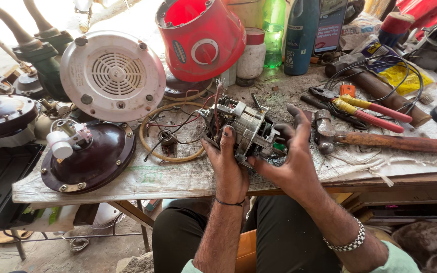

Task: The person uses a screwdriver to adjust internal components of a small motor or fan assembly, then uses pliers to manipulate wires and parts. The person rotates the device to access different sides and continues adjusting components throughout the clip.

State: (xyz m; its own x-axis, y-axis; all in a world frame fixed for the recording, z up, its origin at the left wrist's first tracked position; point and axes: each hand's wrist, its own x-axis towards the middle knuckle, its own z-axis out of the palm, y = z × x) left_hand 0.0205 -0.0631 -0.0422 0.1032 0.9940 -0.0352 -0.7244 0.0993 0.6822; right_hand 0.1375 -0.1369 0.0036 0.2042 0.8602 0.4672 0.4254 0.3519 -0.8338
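Together left hand (227,167), right hand (290,162) hold grimy wired metal motor (243,129).

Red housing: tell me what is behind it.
Behind the red housing stand a white jar, a green bottle and a yellowish container; their left parts are covered.

Motor (244,129): bare metal, dull and greasy. Red housing (201,38): glossy plastic. Hammer (380,141): wood handle, matt, w/ worn metal head. Table (178,177) cover: rough woven cloth, dirty.
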